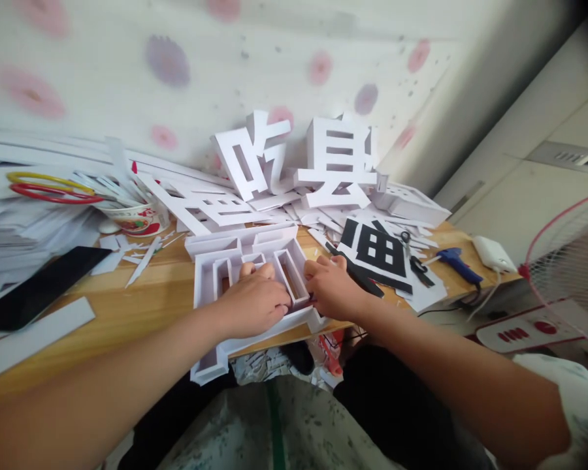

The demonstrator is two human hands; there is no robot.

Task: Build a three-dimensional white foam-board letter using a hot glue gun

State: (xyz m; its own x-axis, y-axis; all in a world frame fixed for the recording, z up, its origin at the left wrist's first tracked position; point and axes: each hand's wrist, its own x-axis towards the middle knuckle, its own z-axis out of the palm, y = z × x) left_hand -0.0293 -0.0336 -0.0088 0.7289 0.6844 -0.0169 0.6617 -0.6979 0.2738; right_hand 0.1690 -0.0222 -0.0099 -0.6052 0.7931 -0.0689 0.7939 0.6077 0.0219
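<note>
bare forearms [142, 372] nearest the viewer, converging on the fingers at center. flowered wall covering [274, 72], widest element, rising beyond the fingertips; wooden tabletop [142, 294], spreading beneath and to both sides of them; fan [573, 261], well to the right of the fingers. white hollow frame [206, 294], divided by inner walls, lying directly beneath the fingers, its near parts jutting past the table's front edge. two white characters [318, 153], upright among paper scraps, beyond the fingertips. left hand [257, 297]: fingers bunched together and bent down into the middle of the frame; right hand [336, 284]: fingers curled close together at its right side; whether either pinches a wall cannot be told, the tips being hidden. black cut-out sheet [392, 267], near the right fingers, on their outer side. paper cup [137, 222], holding scissors and white strips, beyond and left of the left fingers. blue glue gun [453, 261], farther right of the right fingers.
</note>
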